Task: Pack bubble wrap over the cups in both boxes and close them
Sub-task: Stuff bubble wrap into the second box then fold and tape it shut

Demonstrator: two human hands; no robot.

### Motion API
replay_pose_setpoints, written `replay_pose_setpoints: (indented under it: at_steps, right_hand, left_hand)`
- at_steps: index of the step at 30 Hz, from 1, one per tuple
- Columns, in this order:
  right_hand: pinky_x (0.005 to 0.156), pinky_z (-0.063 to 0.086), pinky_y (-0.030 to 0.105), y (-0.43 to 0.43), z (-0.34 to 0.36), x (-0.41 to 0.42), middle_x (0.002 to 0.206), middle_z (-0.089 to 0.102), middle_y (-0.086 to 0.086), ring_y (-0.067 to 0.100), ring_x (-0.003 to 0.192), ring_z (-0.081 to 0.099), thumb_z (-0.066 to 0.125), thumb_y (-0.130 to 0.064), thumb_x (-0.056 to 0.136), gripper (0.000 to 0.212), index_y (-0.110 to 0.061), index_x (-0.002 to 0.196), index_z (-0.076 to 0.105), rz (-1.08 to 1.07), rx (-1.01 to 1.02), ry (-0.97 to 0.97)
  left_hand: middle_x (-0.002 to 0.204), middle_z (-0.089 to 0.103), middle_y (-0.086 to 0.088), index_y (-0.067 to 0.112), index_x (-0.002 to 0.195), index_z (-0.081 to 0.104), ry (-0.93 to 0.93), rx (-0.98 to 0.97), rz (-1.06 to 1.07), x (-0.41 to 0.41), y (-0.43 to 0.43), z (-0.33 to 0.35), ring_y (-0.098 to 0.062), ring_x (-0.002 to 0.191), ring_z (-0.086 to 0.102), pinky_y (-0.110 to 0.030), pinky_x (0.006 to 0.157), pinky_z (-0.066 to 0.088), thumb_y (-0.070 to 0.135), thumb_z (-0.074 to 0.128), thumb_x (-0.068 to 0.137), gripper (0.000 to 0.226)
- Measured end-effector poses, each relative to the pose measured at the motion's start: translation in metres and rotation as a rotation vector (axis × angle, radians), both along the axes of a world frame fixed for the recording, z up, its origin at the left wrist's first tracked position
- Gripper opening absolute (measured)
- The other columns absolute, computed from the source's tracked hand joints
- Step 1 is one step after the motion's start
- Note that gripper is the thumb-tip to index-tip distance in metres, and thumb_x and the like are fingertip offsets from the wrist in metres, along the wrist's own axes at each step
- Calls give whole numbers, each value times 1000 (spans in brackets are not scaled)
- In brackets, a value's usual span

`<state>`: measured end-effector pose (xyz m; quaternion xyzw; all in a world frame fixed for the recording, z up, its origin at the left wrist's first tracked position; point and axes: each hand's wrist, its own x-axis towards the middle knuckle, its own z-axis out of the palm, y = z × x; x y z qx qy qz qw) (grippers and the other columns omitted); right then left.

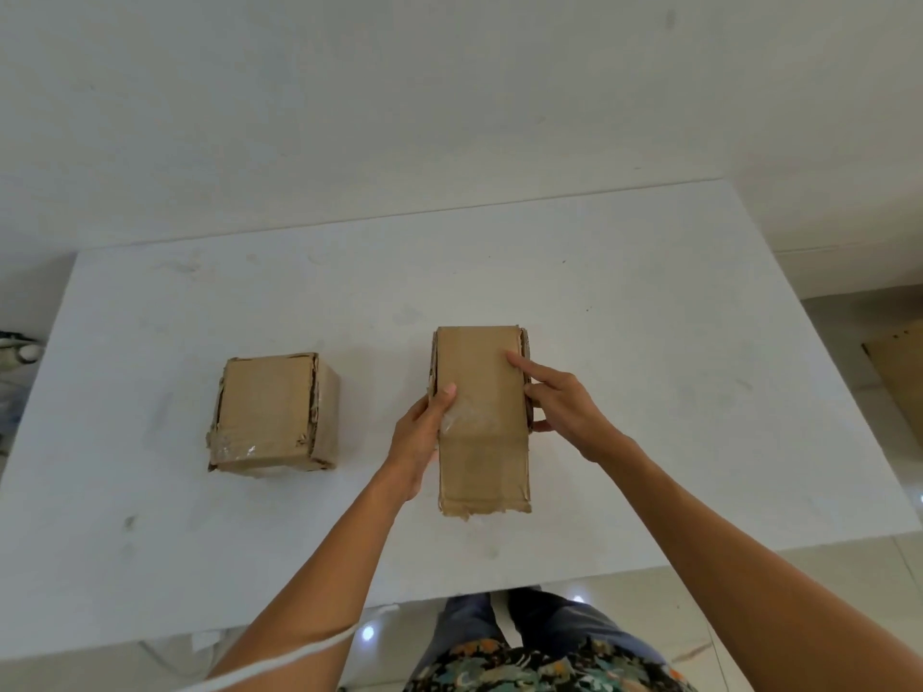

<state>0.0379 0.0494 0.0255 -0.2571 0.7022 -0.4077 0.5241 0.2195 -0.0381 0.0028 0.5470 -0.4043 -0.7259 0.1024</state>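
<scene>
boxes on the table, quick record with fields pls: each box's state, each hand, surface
left box: top flaps down, untouched, clear tape at near edge
right box: top flaps down, held between both hands
left hand: grips right box's left edge, thumb on top
right hand: index finger presses top, other fingers curl at right edge
surface: white table
cups, bubble wrap: not visible

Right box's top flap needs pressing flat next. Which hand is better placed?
Probably the right hand: its index finger lies on top of the right box. The left hand grips the box's left side, with only its thumb over the top edge, so it looks better suited to steadying.
</scene>
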Motion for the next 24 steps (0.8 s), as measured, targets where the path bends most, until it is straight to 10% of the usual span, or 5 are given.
replay_pose_setpoints:
  at_steps: [7, 11, 17, 24]
  right_hand:
    - [83, 58, 40, -3, 5, 5, 140, 44, -14, 21, 99, 65, 64, -17, 86, 63, -31, 143, 41, 89, -62, 119]
    - [80, 59, 36, -10, 5, 3, 138, 47, -4, 20, 104, 62, 69, -18, 84, 66, -29, 143, 41, 33, -62, 67]
    - [79, 58, 51, -19, 15, -6, 138, 45, -3, 22, 106, 60, 69, -34, 83, 64, -40, 140, 41, 33, -4, 23]
    - [81, 57, 40, 7, 43, 26, 119, 52, -3, 16, 95, 61, 71, -55, 74, 69, -26, 128, 41, -219, 19, 273]
  left_hand:
    - [114, 71, -1, 19, 122, 61, 35, 1, 75, -2, 7, -5, -17, 102, 67, -30, 74, 52, 68, 68, 63, 76]
    - [113, 73, -1, 24, 118, 64, 62, 29, 25, -3, -1, 1, -22, 108, 66, -47, 100, 46, 70, 70, 65, 70]
    - [116, 71, -8, 18, 124, 62, 98, 90, 8, -8, -6, 9, -31, 112, 64, -54, 103, 45, 63, 83, 54, 85]
    - [112, 73, -9, 19, 118, 67, 74, 114, 128, -18, -10, 16, -33, 105, 68, -55, 96, 50, 64, 82, 53, 80]
